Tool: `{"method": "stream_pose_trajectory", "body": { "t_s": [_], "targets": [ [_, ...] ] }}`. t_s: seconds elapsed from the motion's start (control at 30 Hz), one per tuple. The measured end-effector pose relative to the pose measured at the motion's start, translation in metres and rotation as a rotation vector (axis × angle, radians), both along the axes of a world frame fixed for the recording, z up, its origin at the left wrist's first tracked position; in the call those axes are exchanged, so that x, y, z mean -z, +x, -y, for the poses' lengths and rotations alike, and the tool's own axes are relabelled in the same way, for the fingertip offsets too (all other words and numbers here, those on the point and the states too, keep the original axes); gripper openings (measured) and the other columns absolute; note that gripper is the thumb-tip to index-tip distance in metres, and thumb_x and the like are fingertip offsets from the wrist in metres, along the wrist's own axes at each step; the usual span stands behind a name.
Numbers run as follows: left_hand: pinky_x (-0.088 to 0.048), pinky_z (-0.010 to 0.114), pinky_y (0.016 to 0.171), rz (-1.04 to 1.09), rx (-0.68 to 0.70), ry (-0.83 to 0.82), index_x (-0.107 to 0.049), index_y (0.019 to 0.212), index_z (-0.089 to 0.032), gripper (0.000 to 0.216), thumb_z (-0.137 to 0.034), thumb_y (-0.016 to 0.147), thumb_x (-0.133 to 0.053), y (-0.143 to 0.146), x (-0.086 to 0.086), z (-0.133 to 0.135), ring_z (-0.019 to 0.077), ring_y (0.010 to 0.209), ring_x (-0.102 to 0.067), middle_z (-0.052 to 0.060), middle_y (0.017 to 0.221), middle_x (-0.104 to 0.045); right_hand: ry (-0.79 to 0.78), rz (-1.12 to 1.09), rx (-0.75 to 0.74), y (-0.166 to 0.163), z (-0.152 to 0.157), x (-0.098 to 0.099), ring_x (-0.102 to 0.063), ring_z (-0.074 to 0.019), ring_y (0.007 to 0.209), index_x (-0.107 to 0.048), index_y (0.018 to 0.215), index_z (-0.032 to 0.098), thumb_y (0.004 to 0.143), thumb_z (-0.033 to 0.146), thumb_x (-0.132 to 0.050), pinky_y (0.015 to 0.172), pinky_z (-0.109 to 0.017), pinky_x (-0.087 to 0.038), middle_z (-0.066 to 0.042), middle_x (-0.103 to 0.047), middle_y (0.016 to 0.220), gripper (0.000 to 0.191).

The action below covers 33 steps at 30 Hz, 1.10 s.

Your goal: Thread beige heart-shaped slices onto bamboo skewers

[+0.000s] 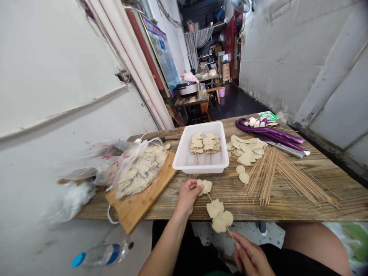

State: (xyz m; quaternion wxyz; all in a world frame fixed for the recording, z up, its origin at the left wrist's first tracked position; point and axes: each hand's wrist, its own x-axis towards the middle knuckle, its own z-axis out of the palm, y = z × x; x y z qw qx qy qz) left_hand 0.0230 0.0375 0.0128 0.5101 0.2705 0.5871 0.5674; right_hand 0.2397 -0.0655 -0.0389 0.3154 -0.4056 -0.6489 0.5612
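My right hand (249,253) pinches the lower end of a thin wooden skewer (229,231), which slants up and to the left. Pale, flat, rounded slices (220,215) are threaded along it in folded bunches. At its upper end, my left hand (188,195) grips another pale slice (204,186) between thumb and fingers, with the skewer running up to it. Beyond my hands stands a white plastic tray (201,168) with several finished skewers of the same slices (205,142) lying in it.
Loose slices (248,147) and a fan of bare skewers (266,176) lie on the wooden table (178,209) at right. Behind them are long purple eggplants (276,134) by a knife blade (296,152). At left, a plastic bag of slices (140,168) rests on a cutting board (143,209).
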Motion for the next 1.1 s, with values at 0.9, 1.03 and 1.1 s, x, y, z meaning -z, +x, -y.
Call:
{"method": "stream_pose_trajectory", "body": {
  "t_s": [0.9,1.03,1.1],
  "targets": [
    [-0.054,0.026,0.061,0.385,0.062,-0.094,-0.059,0.084,-0.011,0.026,-0.007,0.062,-0.072,0.004,-0.01,0.008,0.0142,0.066,-0.064,0.006,0.076,-0.067,0.246,0.077,-0.019,0.011,0.002,0.011,-0.055,-0.0124,0.045,-0.053,0.103,0.016,0.098,0.042,-0.018,0.048,-0.019,-0.044,0.001,-0.057,0.051,0.044],
    [-0.053,0.025,0.062,0.285,-0.002,-0.038,-0.058,0.086,-0.013,0.035,-0.012,0.057,-0.077,0.007,-0.009,0.009,0.0126,0.064,-0.063,0.003,0.074,-0.066,0.363,0.097,0.015,0.014,0.001,0.008,-0.06,-0.0128,0.045,-0.055,0.116,0.015,0.097,0.039,-0.026,0.049,-0.018,-0.048,-0.001,-0.063,0.052,0.042],
    [-0.052,0.023,0.061,0.251,-0.026,-0.018,-0.057,0.085,-0.014,0.037,-0.015,0.055,-0.079,0.008,-0.011,0.01,0.0119,0.063,-0.062,0.002,0.072,-0.065,0.377,0.102,0.048,0.015,0.001,0.006,-0.064,-0.0129,0.049,-0.058,0.116,0.017,0.096,0.036,-0.033,0.052,-0.018,-0.051,-0.002,-0.066,0.058,0.037]
  ]
}}
